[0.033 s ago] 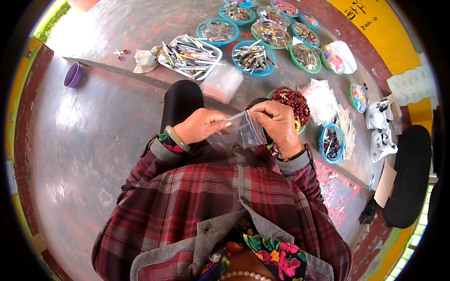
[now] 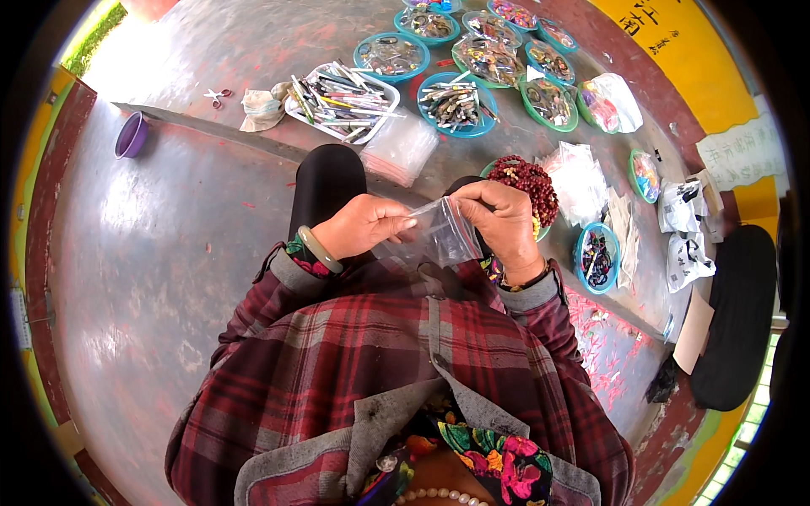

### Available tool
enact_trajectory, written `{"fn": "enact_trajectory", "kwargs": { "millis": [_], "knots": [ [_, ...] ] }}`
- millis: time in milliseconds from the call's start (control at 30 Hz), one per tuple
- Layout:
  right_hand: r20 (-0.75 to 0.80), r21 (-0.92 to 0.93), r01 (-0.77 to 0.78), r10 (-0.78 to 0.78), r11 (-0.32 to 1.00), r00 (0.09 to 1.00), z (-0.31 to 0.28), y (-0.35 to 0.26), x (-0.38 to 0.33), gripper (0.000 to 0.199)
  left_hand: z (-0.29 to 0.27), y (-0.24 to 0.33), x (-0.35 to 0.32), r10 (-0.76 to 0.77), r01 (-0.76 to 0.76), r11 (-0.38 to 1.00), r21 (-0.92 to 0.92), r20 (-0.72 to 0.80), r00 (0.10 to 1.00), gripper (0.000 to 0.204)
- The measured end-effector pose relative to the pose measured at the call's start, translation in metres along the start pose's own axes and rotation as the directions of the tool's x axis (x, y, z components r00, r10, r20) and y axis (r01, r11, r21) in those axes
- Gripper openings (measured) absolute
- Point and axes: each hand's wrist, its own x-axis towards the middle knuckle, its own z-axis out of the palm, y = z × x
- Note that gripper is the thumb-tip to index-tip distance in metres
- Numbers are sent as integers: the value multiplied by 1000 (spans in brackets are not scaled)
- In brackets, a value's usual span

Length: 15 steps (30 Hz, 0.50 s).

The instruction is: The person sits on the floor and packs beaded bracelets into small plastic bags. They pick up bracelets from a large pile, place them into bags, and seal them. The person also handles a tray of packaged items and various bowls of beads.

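A small clear zip bag is stretched between my two hands above my lap. My left hand pinches one edge of it between thumb and fingertips. At the opposite upper corner, close to the reddish zip strip, my right hand grips the bag with bent fingers. The bag looks flat, and I cannot make out anything inside it. Just beyond my right hand, dark red bead strings fill a green basin. A stack of clear zip bags lies on the floor past my knees.
Ahead stand a white tray of pens, a blue basin of pens and several basins of small goods. A blue bowl, white plastic bags and a cardboard piece are right. Scissors and a purple bowl lie left.
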Motion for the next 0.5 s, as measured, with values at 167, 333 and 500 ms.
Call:
{"fn": "enact_trajectory", "kwargs": {
  "millis": [167,333,500],
  "knots": [
    [-156,293,-91,141,952,978,-15,11,1,10,-5,-4,-3,-11,8,998,-63,-46,999,25],
    [119,53,-250,243,967,963,-8,6,-2,29,-9,-5,-5,2,-3,1000,-5,-77,997,25],
    [116,-82,-325,333,942,936,2,14,-3,15,-7,-5,-5,27,-25,999,46,-50,998,25]
  ]
}}
